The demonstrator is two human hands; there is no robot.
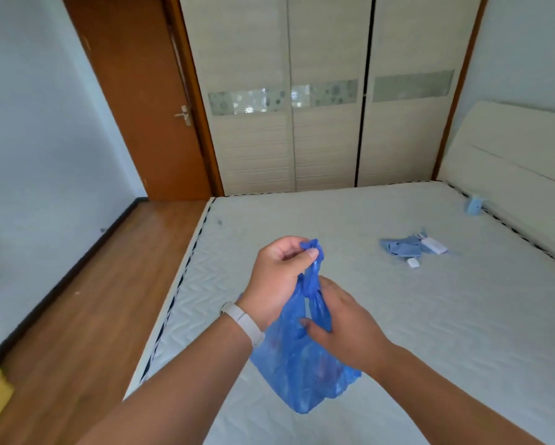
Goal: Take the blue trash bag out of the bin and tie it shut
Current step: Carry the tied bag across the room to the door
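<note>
The blue trash bag (297,374) hangs in the air above the near part of the mattress, with some contents showing dimly through the plastic. Its top is gathered into a twisted neck. My left hand (277,277) is shut on the upper end of that neck, pinching it between thumb and fingers. My right hand (340,322) holds the bag lower down, fingers wrapped around the neck where it widens. A pale watch band sits on my left wrist. No bin is in view.
A bare quilted mattress (398,316) fills the right and centre. On it lie folded blue bags (401,247) with small white items (433,245) and a small blue object (474,205) by the headboard (510,162). Wooden floor, brown door and wardrobe lie beyond.
</note>
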